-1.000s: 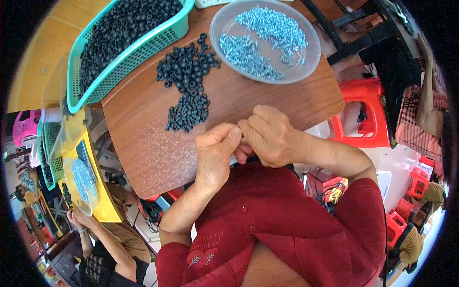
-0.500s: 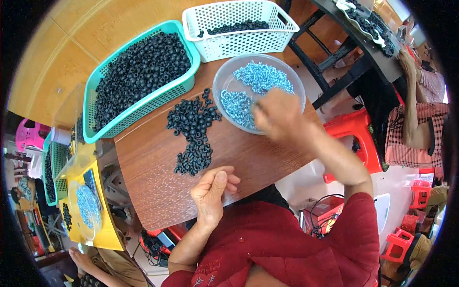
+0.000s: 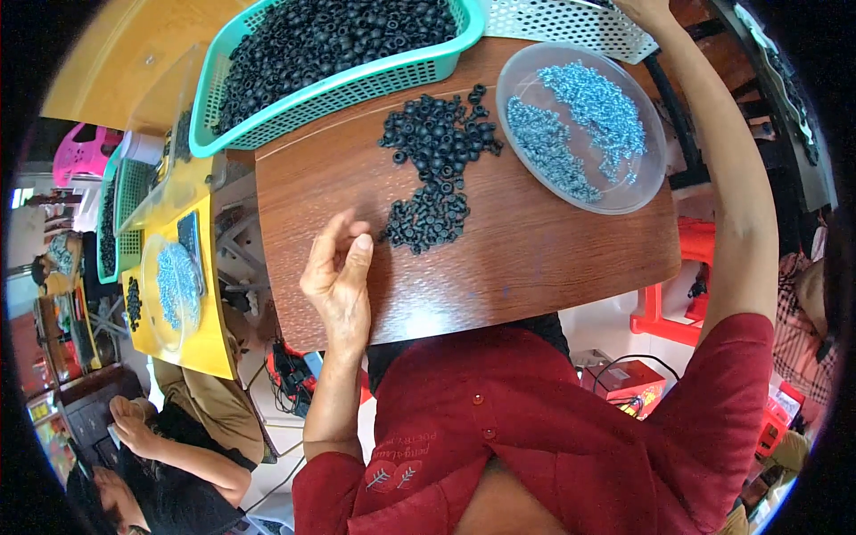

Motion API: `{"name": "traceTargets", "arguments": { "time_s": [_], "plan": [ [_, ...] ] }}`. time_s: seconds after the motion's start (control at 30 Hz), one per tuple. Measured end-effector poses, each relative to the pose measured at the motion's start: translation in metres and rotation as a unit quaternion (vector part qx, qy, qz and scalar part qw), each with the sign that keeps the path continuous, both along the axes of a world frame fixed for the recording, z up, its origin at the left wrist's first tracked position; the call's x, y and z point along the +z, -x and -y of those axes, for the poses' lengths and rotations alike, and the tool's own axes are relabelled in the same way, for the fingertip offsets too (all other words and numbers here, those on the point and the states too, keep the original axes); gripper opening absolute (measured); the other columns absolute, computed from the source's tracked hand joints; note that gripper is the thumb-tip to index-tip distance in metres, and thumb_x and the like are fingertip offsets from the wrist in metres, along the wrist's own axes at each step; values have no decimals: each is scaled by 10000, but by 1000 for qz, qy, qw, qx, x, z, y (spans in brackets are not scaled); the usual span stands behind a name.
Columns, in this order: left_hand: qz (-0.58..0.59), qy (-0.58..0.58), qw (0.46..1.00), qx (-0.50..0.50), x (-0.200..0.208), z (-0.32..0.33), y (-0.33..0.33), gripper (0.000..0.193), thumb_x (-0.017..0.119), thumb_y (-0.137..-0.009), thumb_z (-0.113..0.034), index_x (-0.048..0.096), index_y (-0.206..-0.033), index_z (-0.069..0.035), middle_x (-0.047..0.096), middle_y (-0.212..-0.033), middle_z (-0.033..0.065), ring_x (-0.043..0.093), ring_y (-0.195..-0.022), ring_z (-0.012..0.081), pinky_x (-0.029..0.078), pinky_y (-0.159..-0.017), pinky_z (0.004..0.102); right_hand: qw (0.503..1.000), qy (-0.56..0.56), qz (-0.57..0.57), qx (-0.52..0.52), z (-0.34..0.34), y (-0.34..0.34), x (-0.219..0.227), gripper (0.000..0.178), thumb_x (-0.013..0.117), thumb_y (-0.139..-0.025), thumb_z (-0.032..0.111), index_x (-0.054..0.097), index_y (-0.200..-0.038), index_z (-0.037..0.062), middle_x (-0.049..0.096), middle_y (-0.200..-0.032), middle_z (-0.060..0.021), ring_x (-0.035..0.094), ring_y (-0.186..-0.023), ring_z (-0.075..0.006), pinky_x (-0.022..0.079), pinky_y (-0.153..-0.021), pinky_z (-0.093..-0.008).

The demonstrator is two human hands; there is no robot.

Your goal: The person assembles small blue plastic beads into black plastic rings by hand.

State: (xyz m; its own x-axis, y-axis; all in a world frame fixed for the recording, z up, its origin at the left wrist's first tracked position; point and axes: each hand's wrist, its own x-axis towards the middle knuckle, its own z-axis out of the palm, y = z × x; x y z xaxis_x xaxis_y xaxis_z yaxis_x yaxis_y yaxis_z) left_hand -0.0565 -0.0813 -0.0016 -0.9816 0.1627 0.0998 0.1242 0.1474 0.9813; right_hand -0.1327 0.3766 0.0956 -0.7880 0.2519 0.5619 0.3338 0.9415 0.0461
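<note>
My left hand [image 3: 339, 276] hovers over the left part of the brown tabletop [image 3: 553, 276], fingers loosely curled and thumb apart from them, with nothing visible in it. Beside its fingertips lies a loose pile of small round black pieces with holes [image 3: 428, 218]. My right arm reaches far up to the right; the right hand [image 3: 644, 7] is at the white perforated basket [image 3: 562, 31], mostly cut off by the top edge, its fingers hidden. A clear round dish [image 3: 615, 203] holds tiny shiny blue pieces [image 3: 597, 102] in two heaps.
A teal basket [image 3: 357, 94] full of black pieces stands along the table's far left edge. On the left, a yellow surface [image 3: 209, 308] bears another dish of blue pieces; a co-worker sits below it. Red stools [image 3: 673, 325] stand at the right.
My right hand has left the dish of blue pieces and gone up to the white basket. My left hand has moved next to the black pile, its fingers loosened. The view has shifted.
</note>
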Motion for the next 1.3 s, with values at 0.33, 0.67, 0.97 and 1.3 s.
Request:
{"name": "traceTargets", "arguments": {
  "time_s": [0.33,0.67,0.97,1.3],
  "plan": [
    [-220,246,939,-96,6,-54,26,201,732,-678,-65,670,-868,-56,564,-730,72,547,-709,251,445,-643,372,961,104,-154,207,69,-75,-41,137,618,-840,119,652,-878,-9,649,-838,-143,630,-747,-251,490,-651,-335],
    [-296,369,870,-136,2,-69,35,167,719,-668,-63,662,-824,-43,567,-737,107,575,-769,287,450,-691,390,936,141,-109,303,124,-137,-44,142,680,-731,7,645,-868,4,622,-745,-111,578,-685,-286,461,-610,-369],
    [-270,274,911,-150,25,-59,21,196,668,-727,3,590,-906,-15,594,-813,136,603,-763,289,475,-678,390,888,306,-109,325,180,-157,-48,134,672,-751,-3,644,-881,6,628,-768,-116,575,-685,-270,459,-616,-337],
    [-100,77,978,-166,31,-49,-20,240,696,-735,40,614,-952,-18,584,-776,57,571,-678,131,477,-619,253,704,656,-37,270,254,-164,-73,137,651,-822,16,652,-955,-17,642,-895,-49,587,-829,-90,473,-724,-224]
  ]
}}
